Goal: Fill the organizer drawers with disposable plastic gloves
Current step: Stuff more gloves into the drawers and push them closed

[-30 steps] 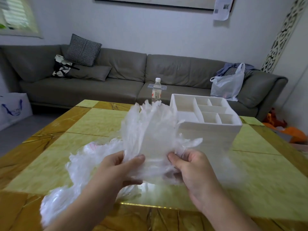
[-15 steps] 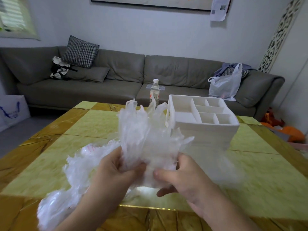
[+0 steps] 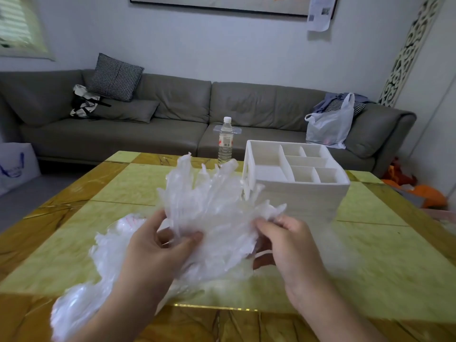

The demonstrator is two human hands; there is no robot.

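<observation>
**Glove bundle spreads wider between the hands**

Since a moment ago the glove bundle [image 3: 212, 213] has fanned out, held above the table [image 3: 370, 262], near the organizer [image 3: 296, 178]. Left hand [image 3: 158, 245] pinches its lower edge; right hand [image 3: 288, 243] grips the right side. Best squeeze it narrow before feeding a drawer, I judge.

Home living room: long grey sofa [image 3: 172, 119] with cushions [image 3: 116, 77] against wall, framed picture [image 3: 222, 3] above, marble-patterned table [image 3: 370, 255] in front.
</observation>
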